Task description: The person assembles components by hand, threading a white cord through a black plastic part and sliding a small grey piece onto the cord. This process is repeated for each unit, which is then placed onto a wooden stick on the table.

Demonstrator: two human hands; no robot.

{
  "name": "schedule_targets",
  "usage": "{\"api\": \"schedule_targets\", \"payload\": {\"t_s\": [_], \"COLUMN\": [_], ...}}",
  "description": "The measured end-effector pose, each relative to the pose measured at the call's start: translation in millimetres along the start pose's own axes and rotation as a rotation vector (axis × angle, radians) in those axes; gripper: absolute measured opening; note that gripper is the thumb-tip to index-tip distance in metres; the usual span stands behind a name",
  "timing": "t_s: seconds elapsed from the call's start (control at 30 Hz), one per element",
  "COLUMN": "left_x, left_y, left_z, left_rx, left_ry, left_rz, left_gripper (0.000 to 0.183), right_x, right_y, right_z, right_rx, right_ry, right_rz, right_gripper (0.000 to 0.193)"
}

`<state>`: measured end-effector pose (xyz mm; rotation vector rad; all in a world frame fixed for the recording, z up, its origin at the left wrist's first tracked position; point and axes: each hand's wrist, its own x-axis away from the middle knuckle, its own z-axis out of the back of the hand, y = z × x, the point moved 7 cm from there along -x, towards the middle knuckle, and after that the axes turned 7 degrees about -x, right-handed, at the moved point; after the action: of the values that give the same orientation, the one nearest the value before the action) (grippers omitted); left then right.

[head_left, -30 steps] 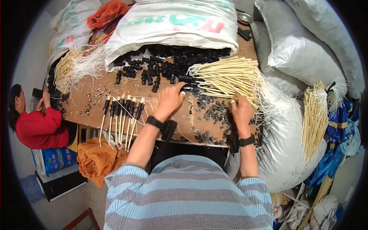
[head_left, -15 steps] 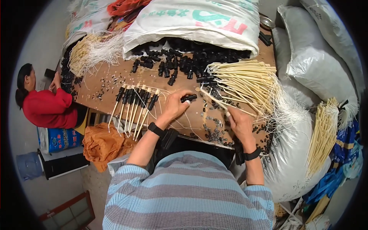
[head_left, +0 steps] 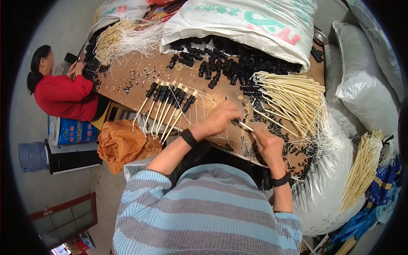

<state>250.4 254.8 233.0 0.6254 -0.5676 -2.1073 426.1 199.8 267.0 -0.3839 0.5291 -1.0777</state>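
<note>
Head view: on the near side of the pale stick bundle (head_left: 293, 104), the right hand (head_left: 271, 146) pinches a pale stick (head_left: 245, 126); nearer-left of the bundle, the blurred left hand (head_left: 219, 121) seems pinched round a black fitting (head_left: 236, 122) at the stick's tip. Best: grip close to the joint, align both, push straight, avoid bending.
</note>
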Motion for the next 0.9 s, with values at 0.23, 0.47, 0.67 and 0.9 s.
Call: {"api": "schedule_targets", "payload": {"t_s": [0.23, 0.47, 0.67, 0.9], "left_x": [7.7, 7.5, 15.9, 13.9], "left_y": [20.0, 38.6, -8.8, 7.8], "left_z": [23.4, 24.6, -29.5, -11.6], "left_rx": [-0.181, -0.074, 0.74, 0.242], "left_ry": [0.222, 0.216, -0.144, -0.027], "left_rz": [-0.049, -0.02, 0.661, 0.493], "left_gripper": [0.025, 0.018, 0.022, 0.032], "right_x": [-0.2, -6.1, -13.5, -2.1], "right_y": [23.4, 24.7, -19.2, -4.2], "right_z": [13.9, 14.5, -11.8, -23.1], "right_rx": [0.205, -0.935, -0.418, -0.298], "right_ry": [-0.025, 0.239, -0.164, 0.104], "right_rz": [-0.358, -0.166, -0.143, -0.158], "right_gripper": [0.042, 0.014, 0.021, 0.019]}}
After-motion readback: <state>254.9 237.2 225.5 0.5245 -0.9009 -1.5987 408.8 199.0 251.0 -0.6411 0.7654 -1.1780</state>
